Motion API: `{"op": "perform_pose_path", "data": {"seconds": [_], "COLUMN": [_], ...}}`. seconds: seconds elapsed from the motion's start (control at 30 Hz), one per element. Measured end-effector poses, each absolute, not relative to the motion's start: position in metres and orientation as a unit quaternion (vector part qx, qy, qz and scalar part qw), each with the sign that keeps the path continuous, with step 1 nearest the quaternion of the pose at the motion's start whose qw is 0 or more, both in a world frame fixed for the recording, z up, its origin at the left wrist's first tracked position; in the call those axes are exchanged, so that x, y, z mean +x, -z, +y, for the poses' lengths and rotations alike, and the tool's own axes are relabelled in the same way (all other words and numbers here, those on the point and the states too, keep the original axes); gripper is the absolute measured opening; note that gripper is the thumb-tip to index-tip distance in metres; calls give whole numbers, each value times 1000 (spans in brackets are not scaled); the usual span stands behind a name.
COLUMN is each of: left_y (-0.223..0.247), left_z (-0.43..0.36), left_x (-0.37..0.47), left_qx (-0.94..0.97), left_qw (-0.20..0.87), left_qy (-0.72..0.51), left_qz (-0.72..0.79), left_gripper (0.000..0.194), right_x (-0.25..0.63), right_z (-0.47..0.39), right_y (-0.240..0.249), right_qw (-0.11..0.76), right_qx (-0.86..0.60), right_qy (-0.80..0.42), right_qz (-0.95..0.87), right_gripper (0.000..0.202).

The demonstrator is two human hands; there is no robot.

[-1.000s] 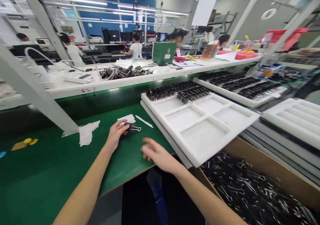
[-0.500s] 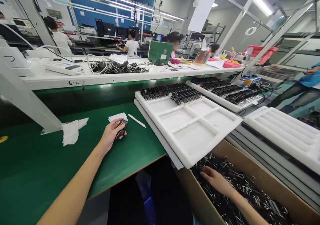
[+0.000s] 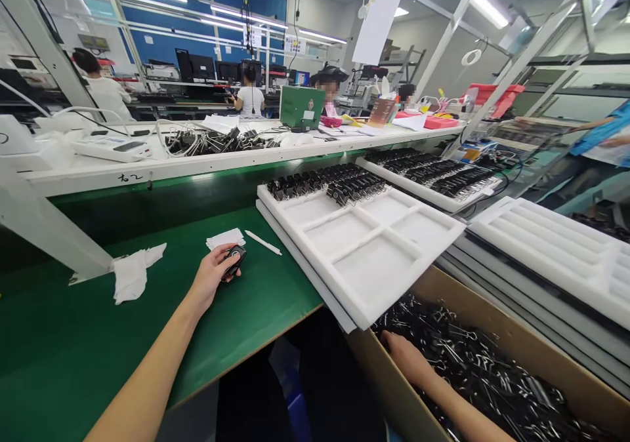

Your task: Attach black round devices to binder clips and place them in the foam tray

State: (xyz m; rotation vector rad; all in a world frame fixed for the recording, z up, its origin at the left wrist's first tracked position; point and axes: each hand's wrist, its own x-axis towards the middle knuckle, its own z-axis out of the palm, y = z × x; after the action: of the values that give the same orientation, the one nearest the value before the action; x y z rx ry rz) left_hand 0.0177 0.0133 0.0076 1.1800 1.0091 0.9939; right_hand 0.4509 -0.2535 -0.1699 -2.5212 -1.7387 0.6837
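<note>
Above the green work surface (image 3: 266, 291), my left hand (image 3: 212, 273) is closed round a black binder clip (image 3: 235, 256) with a pale round mark on its face. Below and to the right, my right hand (image 3: 406, 358) reaches into a cardboard box (image 3: 497, 321) along its near left wall. Loose black binder clips (image 3: 472, 363) with silver wire handles fill that box. The right fingertips point down among the clips and are hidden, so their grip does not show. Beside my left hand lie a folded white paper or cloth (image 3: 224, 238) and a white pen (image 3: 263, 242).
A white foam tray (image 3: 339, 232) with rows of black clips overhangs the box. Behind it stands another filled tray (image 3: 455, 202); stacked foam trays (image 3: 556, 232) rise at the right. A white cloth (image 3: 132, 275) lies by the slanted post. Other people are in the background.
My right hand has moved slightly left and its fingers have sunk deeper among the clips. My left hand still holds the binder clip, turned a little. The whole view has shifted slightly.
</note>
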Motion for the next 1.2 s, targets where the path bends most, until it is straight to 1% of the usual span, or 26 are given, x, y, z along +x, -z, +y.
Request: {"op": "perform_pose_path", "data": {"seconds": [0.07, 0.17, 0.37, 0.47, 0.6, 0.67, 0.73, 0.83, 0.9, 1.0, 1.1, 1.13, 1.2], "left_y": [-9, -11, -7, -6, -8, -10, -12, -13, -12, -9, -6, -5, -4], "left_z": [13, 13, 16, 18, 18, 17, 16, 15, 16, 18, 20, 20, 20], "left_x": [18, 18, 15, 14, 15, 15, 16, 17, 17, 17, 15, 15, 14], "left_qx": [511, 510, 502, 499, 493, 492, 494, 501, 504, 504, 504, 506, 511], "left_qw": [603, 603, 609, 612, 613, 612, 612, 610, 609, 610, 611, 611, 609], "left_qy": [-430, -429, -431, -432, -430, -429, -427, -423, -421, -418, -416, -414, -413], "left_qz": [437, 439, 437, 436, 443, 447, 447, 444, 444, 446, 447, 447, 445], "left_gripper": [70, 72, 72, 73, 75, 76, 76, 76, 77, 77, 76, 75, 74], "right_x": [451, 454, 461, 463, 466, 472, 479, 488, 486, 459, 398, 373, 321], "right_z": [-252, -252, -255, -256, -263, -268, -273, -282, -285, -287, -278, -272, -256], "right_y": [166, 160, 158, 159, 147, 130, 105, 59, 25, -26, -67, -76, -85], "right_qw": [7, 38, 150, 210, 322, 387, 448, 527, 562, 586, 610, 617, 598], "right_qx": [-816, -811, -766, -788, -780, -752, -730, -711, -702, -670, -571, -523, -428], "right_qy": [-209, -214, -261, -316, -446, -466, -457, -409, -369, -342, -379, -408, -491], "right_qz": [-539, -543, -569, -486, -299, -260, -239, -223, -236, -302, -397, -424, -467], "right_gripper": [10, 12, 15, 22, 31, 39, 46, 54, 57, 54, 47, 47, 60]}}
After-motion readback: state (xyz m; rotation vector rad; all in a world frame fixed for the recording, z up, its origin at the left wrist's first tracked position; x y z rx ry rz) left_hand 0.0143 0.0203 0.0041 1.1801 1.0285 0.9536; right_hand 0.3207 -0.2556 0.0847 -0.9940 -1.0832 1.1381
